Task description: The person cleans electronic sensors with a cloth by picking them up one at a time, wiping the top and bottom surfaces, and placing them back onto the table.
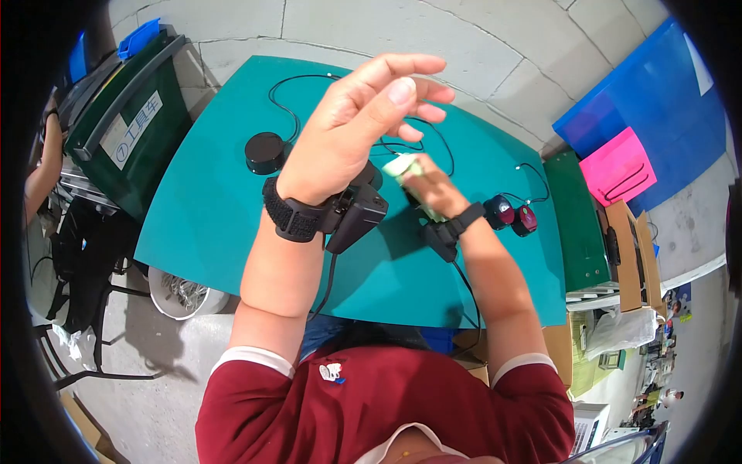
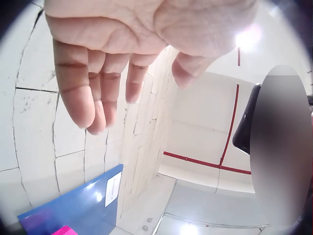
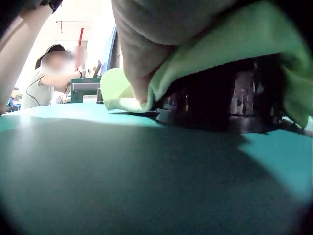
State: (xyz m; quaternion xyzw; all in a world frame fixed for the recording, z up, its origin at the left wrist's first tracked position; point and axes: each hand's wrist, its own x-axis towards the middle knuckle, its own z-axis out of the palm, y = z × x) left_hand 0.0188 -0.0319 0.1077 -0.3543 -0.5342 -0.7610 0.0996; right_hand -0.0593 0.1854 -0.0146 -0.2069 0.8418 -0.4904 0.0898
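My left hand [image 1: 340, 131] is raised over the table, fingers loosely bent and nothing in them; the left wrist view shows its palm and hanging fingers [image 2: 73, 93]. Lower down, my right hand [image 1: 434, 191] grips a light green cloth [image 1: 403, 165]. In the right wrist view this cloth [image 3: 220, 46] drapes over a glossy black round object [image 3: 210, 100] on the teal table [image 3: 122, 171]. A black round puck-like piece [image 1: 265, 152] stands left of my left forearm. Another dark round piece [image 1: 369, 176] is partly hidden behind my left wrist.
Two small cylinders, one black [image 1: 498, 210] and one dark red [image 1: 524, 220], stand by the table's right side. A thin black cable [image 1: 280, 97] loops over the back. A green tool cart [image 1: 127, 124] stands left, a pink bag [image 1: 618, 168] right, and a white bucket [image 1: 174, 301] below.
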